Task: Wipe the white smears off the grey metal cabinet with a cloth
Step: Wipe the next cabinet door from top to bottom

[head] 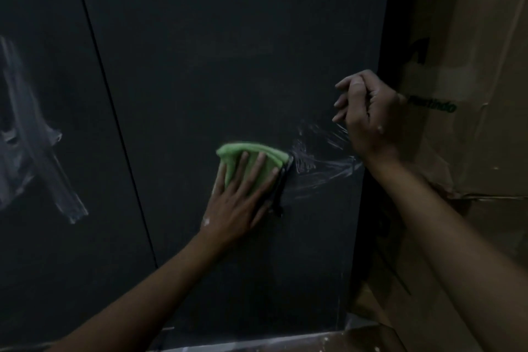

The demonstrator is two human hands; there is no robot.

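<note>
The dark grey metal cabinet (214, 51) fills the view, with a vertical seam between its two doors. My left hand (243, 200) presses a folded green cloth (251, 157) flat against the right door, fingers straight and spread. Just right of the cloth lies a thin white smear (323, 163), streaked across the door. My right hand (368, 117) rests at the cabinet's right edge above that smear, fingers curled, holding nothing visible. A larger, thicker white smear (31, 137) marks the left door.
Brown cardboard boxes (471, 94) stand tight against the cabinet's right side, one with green print. A pale, speckled floor strip (285, 344) shows below the cabinet.
</note>
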